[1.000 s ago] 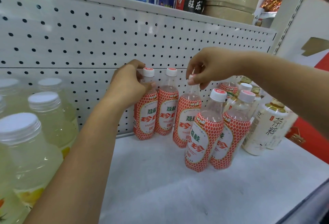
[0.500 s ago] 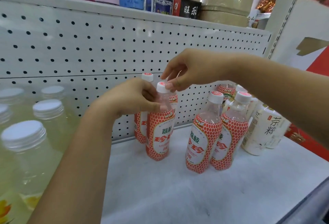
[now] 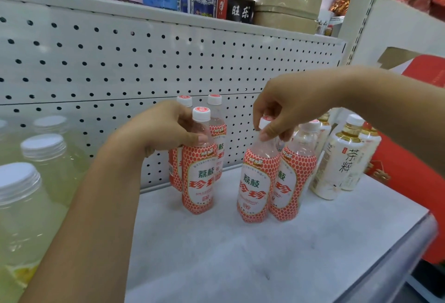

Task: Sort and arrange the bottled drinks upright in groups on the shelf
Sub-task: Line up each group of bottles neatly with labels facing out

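Several red-and-white lychee drink bottles stand upright on the white shelf [image 3: 240,259]. My left hand [image 3: 166,129] grips the neck of one lychee bottle [image 3: 198,177], set in front of two more lychee bottles [image 3: 216,119] by the pegboard. My right hand [image 3: 286,107] pinches the cap and neck of a second lychee bottle [image 3: 255,187], which stands beside a third one [image 3: 295,182]. To the right stand cream-white tea bottles [image 3: 342,160] with gold caps.
Large pale yellow drink bottles with white lids [image 3: 31,182] crowd the left edge. A perforated back panel [image 3: 120,66] closes the shelf behind. A red box [image 3: 414,182] sits at the right. The upper shelf holds boxes and pastel containers.
My right hand let go of the bottle now in my left hand and moved right to the cap of another lychee bottle. My left hand keeps its bottle in front of the back pair.
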A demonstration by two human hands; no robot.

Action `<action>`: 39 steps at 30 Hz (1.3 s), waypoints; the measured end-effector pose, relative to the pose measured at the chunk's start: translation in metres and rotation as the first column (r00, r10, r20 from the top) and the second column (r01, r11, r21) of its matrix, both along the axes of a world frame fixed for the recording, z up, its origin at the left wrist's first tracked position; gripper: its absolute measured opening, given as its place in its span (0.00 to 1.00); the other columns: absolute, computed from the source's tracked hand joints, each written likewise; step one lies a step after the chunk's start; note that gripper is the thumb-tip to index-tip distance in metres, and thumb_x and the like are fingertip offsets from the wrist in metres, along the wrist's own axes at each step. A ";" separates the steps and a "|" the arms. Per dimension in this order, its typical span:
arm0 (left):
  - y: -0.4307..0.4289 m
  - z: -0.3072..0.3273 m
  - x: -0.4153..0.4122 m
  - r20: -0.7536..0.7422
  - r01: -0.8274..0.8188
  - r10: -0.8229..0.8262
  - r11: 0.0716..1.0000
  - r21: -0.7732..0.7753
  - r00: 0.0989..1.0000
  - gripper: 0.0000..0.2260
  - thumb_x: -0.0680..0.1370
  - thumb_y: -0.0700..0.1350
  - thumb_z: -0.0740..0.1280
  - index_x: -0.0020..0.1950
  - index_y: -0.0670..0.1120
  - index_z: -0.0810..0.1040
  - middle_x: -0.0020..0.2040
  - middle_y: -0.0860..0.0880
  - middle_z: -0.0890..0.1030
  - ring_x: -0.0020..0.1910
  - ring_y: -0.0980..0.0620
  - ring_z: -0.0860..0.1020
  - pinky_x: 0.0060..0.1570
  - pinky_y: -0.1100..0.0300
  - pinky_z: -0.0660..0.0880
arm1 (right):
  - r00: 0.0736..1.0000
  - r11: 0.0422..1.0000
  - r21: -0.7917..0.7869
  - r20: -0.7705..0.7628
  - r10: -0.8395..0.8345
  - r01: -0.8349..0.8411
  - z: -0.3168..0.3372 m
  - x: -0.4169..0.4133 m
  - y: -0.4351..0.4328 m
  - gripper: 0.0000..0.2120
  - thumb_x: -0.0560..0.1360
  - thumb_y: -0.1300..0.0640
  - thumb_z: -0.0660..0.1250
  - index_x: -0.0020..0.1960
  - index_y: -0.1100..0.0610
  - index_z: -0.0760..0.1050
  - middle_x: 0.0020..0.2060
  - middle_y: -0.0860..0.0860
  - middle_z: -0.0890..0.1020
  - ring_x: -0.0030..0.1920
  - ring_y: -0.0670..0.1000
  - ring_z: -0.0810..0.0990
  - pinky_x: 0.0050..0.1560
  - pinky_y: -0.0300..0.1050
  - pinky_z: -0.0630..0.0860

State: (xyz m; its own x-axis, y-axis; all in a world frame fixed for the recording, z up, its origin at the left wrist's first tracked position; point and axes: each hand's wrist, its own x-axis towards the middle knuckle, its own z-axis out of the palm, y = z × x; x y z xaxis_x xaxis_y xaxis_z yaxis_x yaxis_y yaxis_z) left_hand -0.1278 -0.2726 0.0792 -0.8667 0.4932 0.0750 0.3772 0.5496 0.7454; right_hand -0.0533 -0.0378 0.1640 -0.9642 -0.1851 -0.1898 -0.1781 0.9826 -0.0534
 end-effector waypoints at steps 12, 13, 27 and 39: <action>-0.001 -0.002 -0.006 -0.025 0.005 -0.006 0.999 -0.034 1.000 0.08 0.75 0.46 0.76 0.51 0.56 0.85 0.51 0.54 0.86 0.53 0.51 0.82 0.60 0.48 0.77 | 0.967 0.987 -0.093 -0.229 0.109 -0.133 -0.020 -0.039 -0.016 0.12 0.74 0.51 0.76 0.57 0.50 0.81 0.37 0.42 0.74 0.36 0.44 0.85 0.41 0.38 0.78; -0.002 -0.002 -0.006 -0.029 0.001 -0.002 0.999 -0.046 1.000 0.07 0.75 0.47 0.76 0.51 0.57 0.85 0.51 0.54 0.85 0.53 0.51 0.82 0.60 0.48 0.76 | 0.964 0.987 -0.090 -0.241 0.109 -0.134 -0.021 -0.042 -0.017 0.13 0.74 0.51 0.76 0.57 0.50 0.81 0.37 0.41 0.75 0.37 0.44 0.85 0.41 0.38 0.78; -0.004 0.002 -0.004 -0.030 0.045 -0.045 0.999 0.003 0.999 0.15 0.70 0.54 0.79 0.54 0.56 0.83 0.49 0.55 0.86 0.52 0.52 0.83 0.58 0.48 0.78 | 0.942 0.994 -0.096 -0.334 0.015 -0.050 -0.013 -0.028 -0.005 0.21 0.74 0.42 0.73 0.63 0.49 0.76 0.53 0.42 0.81 0.52 0.45 0.81 0.54 0.43 0.78; 0.017 -0.002 0.007 -0.133 0.010 0.022 0.972 0.234 0.991 0.13 0.73 0.49 0.76 0.57 0.55 0.82 0.50 0.52 0.85 0.46 0.55 0.84 0.43 0.59 0.80 | 0.970 0.966 0.132 -0.131 -0.204 0.221 -0.014 0.028 0.037 0.12 0.75 0.43 0.73 0.51 0.51 0.78 0.36 0.49 0.84 0.32 0.44 0.86 0.37 0.40 0.73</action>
